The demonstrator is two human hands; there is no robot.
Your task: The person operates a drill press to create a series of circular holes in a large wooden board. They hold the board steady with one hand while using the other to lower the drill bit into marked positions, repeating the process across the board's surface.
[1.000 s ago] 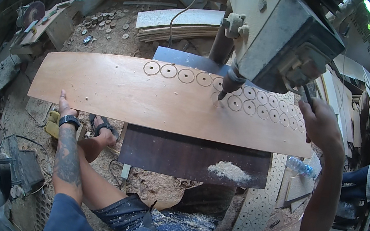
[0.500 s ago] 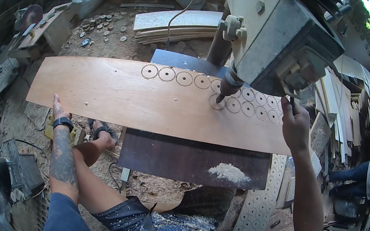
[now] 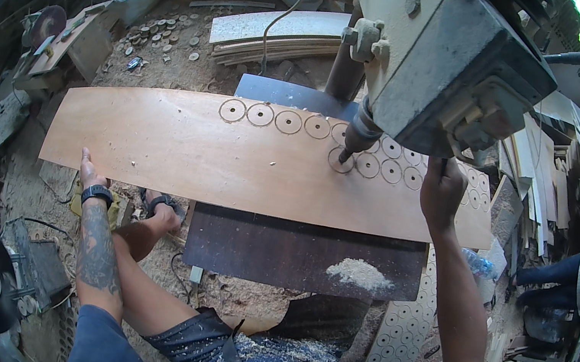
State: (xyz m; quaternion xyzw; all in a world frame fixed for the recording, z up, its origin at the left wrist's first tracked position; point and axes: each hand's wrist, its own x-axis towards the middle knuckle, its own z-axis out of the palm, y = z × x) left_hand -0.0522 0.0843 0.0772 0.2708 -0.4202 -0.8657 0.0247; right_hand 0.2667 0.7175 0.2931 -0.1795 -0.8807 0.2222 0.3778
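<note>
Your plywood sheet (image 3: 232,155), pale tan with rows of cut circles, lies across the dark table (image 3: 293,251) under the drill press (image 3: 443,61). Your left hand (image 3: 88,170) presses flat on its near edge, fingers together; your right hand (image 3: 442,188) grips the lever.

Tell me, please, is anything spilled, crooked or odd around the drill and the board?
Sawdust lies in a loose pile on the dark table, and more is on the person's lap. Small wooden discs are scattered on the ground behind the board. The board itself lies flat under the drill.
</note>
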